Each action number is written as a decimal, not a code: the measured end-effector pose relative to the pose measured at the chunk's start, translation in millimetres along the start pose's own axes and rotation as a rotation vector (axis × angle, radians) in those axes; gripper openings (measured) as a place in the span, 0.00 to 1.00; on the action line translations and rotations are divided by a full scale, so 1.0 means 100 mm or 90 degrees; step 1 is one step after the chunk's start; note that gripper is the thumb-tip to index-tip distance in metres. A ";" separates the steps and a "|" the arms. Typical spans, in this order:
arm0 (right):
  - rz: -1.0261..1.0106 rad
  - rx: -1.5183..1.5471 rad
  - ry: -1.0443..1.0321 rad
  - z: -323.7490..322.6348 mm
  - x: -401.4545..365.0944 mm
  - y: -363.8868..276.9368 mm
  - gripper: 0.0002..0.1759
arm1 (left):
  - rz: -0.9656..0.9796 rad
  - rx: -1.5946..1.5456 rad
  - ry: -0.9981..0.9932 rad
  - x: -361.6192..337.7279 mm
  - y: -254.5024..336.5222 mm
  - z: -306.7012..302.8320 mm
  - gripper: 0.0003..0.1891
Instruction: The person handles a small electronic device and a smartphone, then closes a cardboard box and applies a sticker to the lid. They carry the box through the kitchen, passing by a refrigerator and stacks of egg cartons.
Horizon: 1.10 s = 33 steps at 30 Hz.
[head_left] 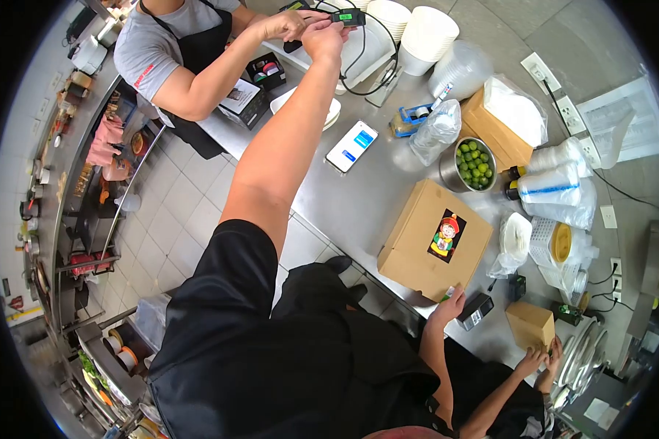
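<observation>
My left arm reaches far across to the upper middle. There my left hand is closed on a small black device with a green lit display, with a black cable looping beside it. A co-worker's hand is right beside mine. My right hand is closed, at the near edge of a cardboard box with a cartoon figure sticker on its lid. Between its fingers is a small item with a green patch, too small to name. A smartphone with a lit screen lies on the steel counter.
A metal pot of green limes, a blue caddy, stacked white bowls and bagged containers stand along the wall. A black box lies nearby. Another person holds a small cardboard box. A co-worker in an apron stands upper left.
</observation>
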State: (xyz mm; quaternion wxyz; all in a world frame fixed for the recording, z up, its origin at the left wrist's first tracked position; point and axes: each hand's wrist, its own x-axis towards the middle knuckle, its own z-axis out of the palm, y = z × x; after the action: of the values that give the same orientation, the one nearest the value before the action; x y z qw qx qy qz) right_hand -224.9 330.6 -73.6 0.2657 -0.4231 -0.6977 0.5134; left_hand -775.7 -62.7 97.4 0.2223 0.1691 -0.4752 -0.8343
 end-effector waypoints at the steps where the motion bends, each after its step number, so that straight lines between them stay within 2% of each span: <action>1: 0.000 0.002 0.002 0.00 0.00 0.00 0.22 | -0.004 0.001 -0.001 0.01 0.00 0.00 0.12; 13: -0.008 -0.012 0.000 0.00 -0.01 -0.03 0.22 | -0.028 -0.018 -0.019 0.15 -0.14 -0.02 0.12; 21: -0.010 -0.039 0.003 -0.01 -0.01 -0.04 0.24 | -0.010 0.018 0.014 0.08 -0.21 -0.01 0.19; 24: -0.017 -0.066 0.006 -0.02 0.00 -0.04 0.24 | -0.002 -0.010 0.021 0.05 -0.27 -0.04 0.18; 28: 0.005 -0.032 0.010 0.00 -0.01 -0.05 0.23 | -0.020 -0.041 -0.026 0.12 -0.28 -0.09 0.22; 30: -0.007 -0.037 0.012 0.00 -0.01 -0.06 0.22 | -0.049 -0.052 0.010 0.08 -0.23 -0.08 0.11; 33: 0.002 -0.013 0.008 -0.01 0.01 -0.01 0.22 | -0.090 -0.086 -0.053 0.06 -0.11 -0.13 0.12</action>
State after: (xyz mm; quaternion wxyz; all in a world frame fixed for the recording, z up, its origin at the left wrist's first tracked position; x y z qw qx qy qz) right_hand -225.1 331.2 -72.3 0.2648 -0.4298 -0.7007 0.5041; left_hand -776.9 -70.7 81.2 0.1541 0.1521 -0.4136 -0.8843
